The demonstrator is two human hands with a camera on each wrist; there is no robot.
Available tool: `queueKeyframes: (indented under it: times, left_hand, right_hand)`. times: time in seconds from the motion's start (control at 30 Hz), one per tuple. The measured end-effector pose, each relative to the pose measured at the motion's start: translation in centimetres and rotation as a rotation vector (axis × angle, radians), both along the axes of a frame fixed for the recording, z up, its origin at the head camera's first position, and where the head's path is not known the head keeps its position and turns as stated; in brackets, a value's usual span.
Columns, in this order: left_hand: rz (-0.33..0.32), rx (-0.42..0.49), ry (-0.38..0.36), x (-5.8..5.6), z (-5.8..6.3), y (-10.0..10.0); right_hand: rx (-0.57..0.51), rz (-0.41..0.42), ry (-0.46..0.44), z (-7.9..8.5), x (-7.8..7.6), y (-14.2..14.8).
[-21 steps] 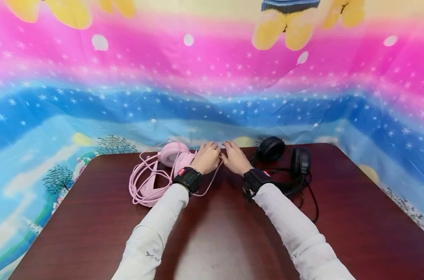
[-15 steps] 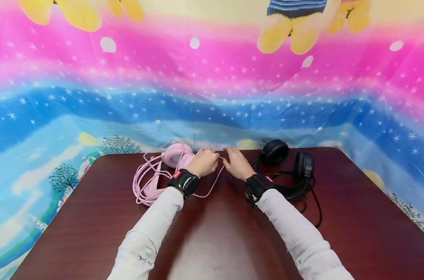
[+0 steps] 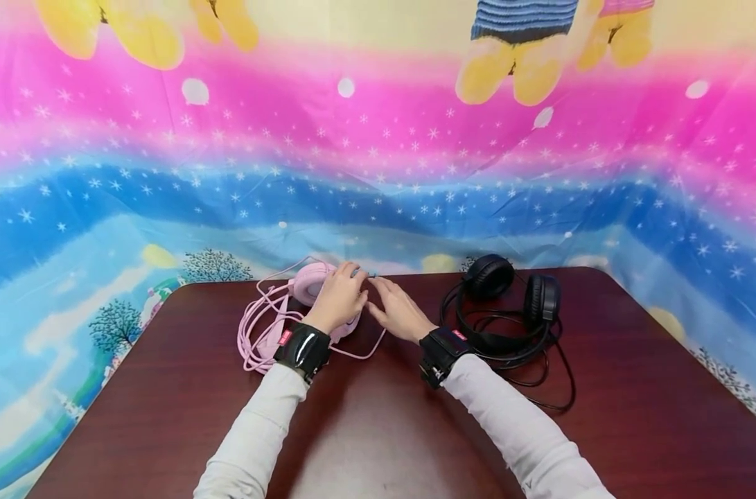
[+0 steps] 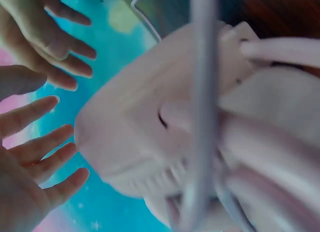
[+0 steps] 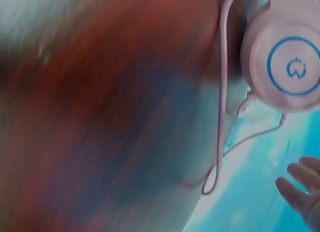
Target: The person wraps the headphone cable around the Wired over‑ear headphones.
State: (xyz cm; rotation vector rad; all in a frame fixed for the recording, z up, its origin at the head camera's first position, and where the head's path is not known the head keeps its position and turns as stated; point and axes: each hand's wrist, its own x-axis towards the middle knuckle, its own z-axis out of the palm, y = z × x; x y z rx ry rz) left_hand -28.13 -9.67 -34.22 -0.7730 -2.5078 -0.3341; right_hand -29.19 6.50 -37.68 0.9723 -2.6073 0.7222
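A pink headset (image 3: pixel 308 283) with coiled pink cable lies at the back left of the table. My left hand (image 3: pixel 338 298) reaches over its near-right side, covering part of it. Close beside it, my right hand (image 3: pixel 402 312) stretches toward the left hand's fingertips. In the left wrist view, two hands with spread fingers appear at the left, neither holding anything, beside the headset's pink body (image 4: pixel 130 127). The right wrist view shows a round pink earcup (image 5: pixel 287 62) with a blue ring, a loop of cable (image 5: pixel 223 92) and some fingertips (image 5: pixel 295 192).
A black headset (image 3: pixel 542 299) with its cable lies on the right, near my right wrist. The dark red wooden table (image 3: pixel 378 430) ends at a back edge just beyond both headsets. A colourful printed cloth (image 3: pixel 378 138) hangs behind and around it.
Both hands have shifted left and slightly nearer, the left hand further over the pink headset. The pink cable that ran up between the hands now lies lower. More of the black headset shows.
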Motion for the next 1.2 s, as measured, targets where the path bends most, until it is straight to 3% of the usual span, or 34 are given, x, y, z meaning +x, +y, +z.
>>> queueKeyframes:
  times: [0.2, 0.43, 0.63, 0.77, 0.87, 1.0, 1.2]
  left_hand:
    - [0.017, 0.083, -0.066, 1.5, -0.4, -2.1]
    - [0.092, 0.179, -0.131, 2.9, -1.6, -4.5]
    - [0.122, 0.229, -0.226, 3.5, -2.2, -6.7]
    - [0.107, 0.250, -0.286, 4.1, -2.3, -8.3]
    - [0.079, 0.229, -0.367, 4.6, -2.3, -9.1]
    - [0.062, 0.164, -0.486, 5.2, -2.5, -9.7]
    - [0.129, 0.073, -0.522, 6.4, -3.1, -10.5]
  right_hand:
    - [-0.007, 0.013, 0.020, -0.5, 0.6, -1.5]
    - [0.005, 0.062, 0.042, -0.7, 1.0, -3.2]
    - [0.069, 0.127, 0.179, -0.4, 1.2, -4.6]
    - [0.115, 0.224, 0.261, 0.2, 1.4, -5.4]
    - [0.208, 0.281, 0.276, 0.6, 1.9, -5.6]
    - [0.387, 0.275, 0.266, 0.7, 2.5, -5.7]
    - [0.573, 0.255, 0.370, 0.4, 3.1, -6.5]
